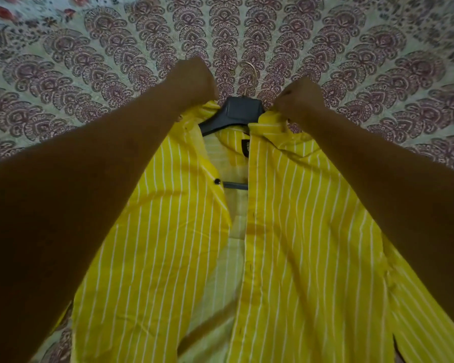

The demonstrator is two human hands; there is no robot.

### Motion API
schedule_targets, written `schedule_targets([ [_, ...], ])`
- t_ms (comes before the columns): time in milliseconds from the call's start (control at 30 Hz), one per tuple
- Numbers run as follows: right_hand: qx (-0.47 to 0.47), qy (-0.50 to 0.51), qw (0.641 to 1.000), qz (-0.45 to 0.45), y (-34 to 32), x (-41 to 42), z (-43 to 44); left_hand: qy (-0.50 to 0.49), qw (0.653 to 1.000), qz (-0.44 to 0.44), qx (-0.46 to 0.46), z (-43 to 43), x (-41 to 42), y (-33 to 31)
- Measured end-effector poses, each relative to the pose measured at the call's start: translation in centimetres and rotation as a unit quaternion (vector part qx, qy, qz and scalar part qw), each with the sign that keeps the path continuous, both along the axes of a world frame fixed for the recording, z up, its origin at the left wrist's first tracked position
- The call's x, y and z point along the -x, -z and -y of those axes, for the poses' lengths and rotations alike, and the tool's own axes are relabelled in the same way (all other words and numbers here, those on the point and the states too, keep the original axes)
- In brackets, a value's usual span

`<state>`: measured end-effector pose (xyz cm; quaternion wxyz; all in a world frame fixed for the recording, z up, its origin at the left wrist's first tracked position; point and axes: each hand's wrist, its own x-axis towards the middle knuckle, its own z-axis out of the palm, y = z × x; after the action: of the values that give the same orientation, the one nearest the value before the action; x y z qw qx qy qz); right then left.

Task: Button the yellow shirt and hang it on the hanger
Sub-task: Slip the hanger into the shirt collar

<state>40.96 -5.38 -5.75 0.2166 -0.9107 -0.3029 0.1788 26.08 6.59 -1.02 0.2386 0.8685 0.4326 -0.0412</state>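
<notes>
A yellow shirt (pixel 294 231) with thin white stripes lies flat on a patterned bedsheet, its front open down the middle. A dark button (pixel 217 181) shows on the left front edge. A dark plastic hanger (pixel 235 112) sits inside the shirt at the neck, its metal hook (pixel 249 72) pointing away from me and its lower bar (pixel 235 185) visible in the opening. My left hand (pixel 194 82) grips the left side of the collar. My right hand (pixel 298 99) pinches the right side of the collar beside the hanger's shoulder.
The bedsheet (pixel 102 74) with a purple paisley pattern covers the whole surface around the shirt. A flowered fabric (pixel 24 14) lies at the far left corner.
</notes>
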Motion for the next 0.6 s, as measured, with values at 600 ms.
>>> schedule_targets([
  [600,-0.189,-0.059,0.976,-0.087,0.6,5.7,5.3,-0.070,0.951,0.209,0.218,4.9,3.9,2.1],
])
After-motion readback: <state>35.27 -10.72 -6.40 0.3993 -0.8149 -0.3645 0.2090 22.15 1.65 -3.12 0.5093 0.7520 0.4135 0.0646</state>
